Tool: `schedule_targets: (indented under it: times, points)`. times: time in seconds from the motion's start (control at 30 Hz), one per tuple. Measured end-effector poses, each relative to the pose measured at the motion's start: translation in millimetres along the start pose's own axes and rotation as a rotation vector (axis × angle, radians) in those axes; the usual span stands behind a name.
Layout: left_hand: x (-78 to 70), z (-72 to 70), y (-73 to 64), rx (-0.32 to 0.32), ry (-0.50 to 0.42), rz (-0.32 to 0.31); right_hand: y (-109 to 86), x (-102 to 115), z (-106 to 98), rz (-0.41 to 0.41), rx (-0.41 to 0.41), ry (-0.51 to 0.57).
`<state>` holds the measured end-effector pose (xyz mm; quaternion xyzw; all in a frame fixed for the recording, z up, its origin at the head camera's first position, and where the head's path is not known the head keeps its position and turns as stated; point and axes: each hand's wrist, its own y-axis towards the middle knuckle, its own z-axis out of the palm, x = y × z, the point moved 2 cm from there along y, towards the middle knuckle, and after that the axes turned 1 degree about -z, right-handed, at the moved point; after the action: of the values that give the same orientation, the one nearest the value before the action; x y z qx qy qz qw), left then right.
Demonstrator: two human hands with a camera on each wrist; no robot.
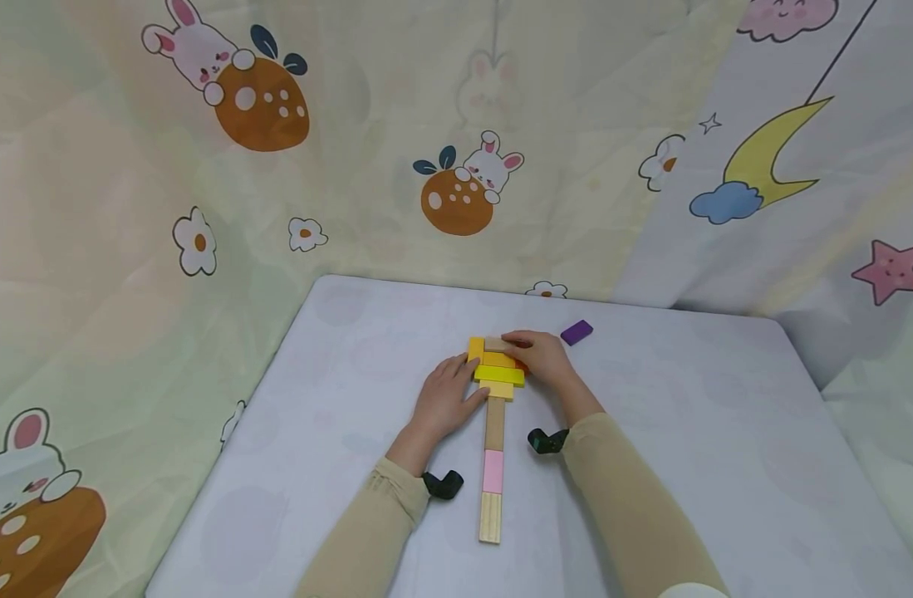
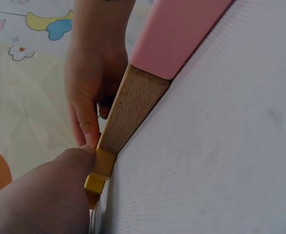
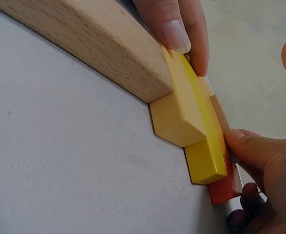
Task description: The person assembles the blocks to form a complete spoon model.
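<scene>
Flat toy blocks form a long column with a wider cluster at its far end. My left hand (image 1: 447, 397) lies along the cluster's left side, fingers fairly straight, fingertips at the orange-yellow block (image 1: 475, 347). Its thumb touches the pale yellow block (image 1: 498, 390). A bright yellow block (image 1: 499, 375) lies crosswise just beyond that one. From the far right, my right hand (image 1: 540, 355) pinches a tan wooden block (image 1: 497, 344) at the top of the cluster. Partly hidden under that hand is a red block (image 3: 223, 190).
Toward me the column continues with a brown wooden block (image 1: 495, 423), a pink block (image 1: 493, 472) and a pale wooden block (image 1: 490, 518). A purple block (image 1: 577, 333) lies apart, beyond my right hand. Printed cloth (image 1: 381, 100) hangs behind the white table (image 1: 725, 432).
</scene>
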<state>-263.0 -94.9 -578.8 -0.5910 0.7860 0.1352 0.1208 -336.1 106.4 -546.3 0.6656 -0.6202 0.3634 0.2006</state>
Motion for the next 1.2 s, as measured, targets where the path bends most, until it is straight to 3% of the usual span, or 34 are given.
schedule_targets:
  times: [0.5, 0.93, 1.2]
  points:
    - [2.7, 1.8, 0.7, -0.008, 0.014, 0.0, 1.6, 0, 2, -0.019, 0.022, -0.072]
    - [0.3, -0.4, -0.4, -0.019, 0.002, 0.017, -2.4, 0, 0, -0.069, -0.025, -0.113]
    - [-0.6, -0.7, -1.0, -0.025, -0.013, 0.008, -4.4, -18, -23, 0.033, -0.129, -0.012]
